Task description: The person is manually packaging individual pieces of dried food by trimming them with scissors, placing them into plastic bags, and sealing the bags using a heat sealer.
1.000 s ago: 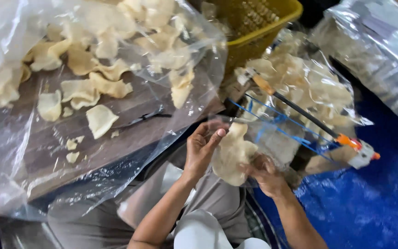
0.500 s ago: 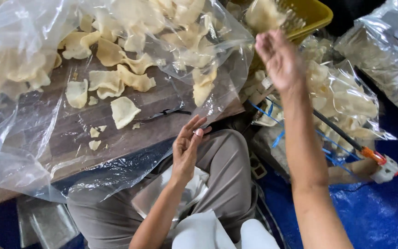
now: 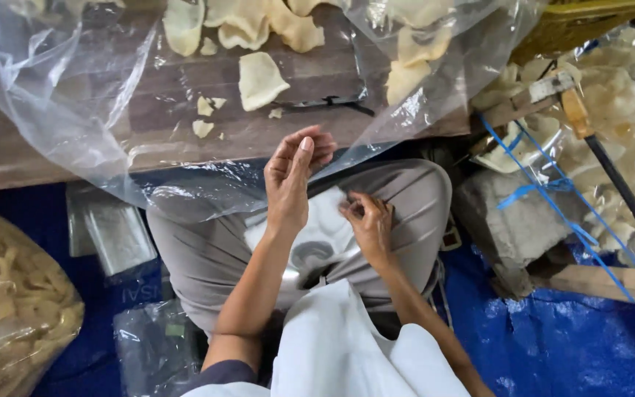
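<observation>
While the right hand (image 3: 369,224) was up high by the yellow plastic basket (image 3: 575,22) half a second ago, it is now down on the lap; its fingertips pinch the edge of the thin see-through plastic bags (image 3: 321,228) that lie flat on the grey trousers (image 3: 207,250). The big pale cracker that both hands held a second ago is gone from them; I cannot tell where it landed.

The left hand (image 3: 295,176) is lifted just above the lap; it is open, fingers close together, and it holds nothing.

The wide clear plastic sheet (image 3: 75,110) lies over the brown wooden table (image 3: 38,158); flat pale crackers (image 3: 261,77) and small crumbs are inside it. Only a corner of the yellow basket shows; what is in it is hidden. To the right, a clear bag of pale curly crackers (image 3: 626,95) sits behind a black rod with an orange end (image 3: 622,187) and blue string (image 3: 553,195). At the lower left, another clear bag (image 3: 9,301) holds long yellow stick snacks; it rests on the blue floor sheet (image 3: 575,345).
</observation>
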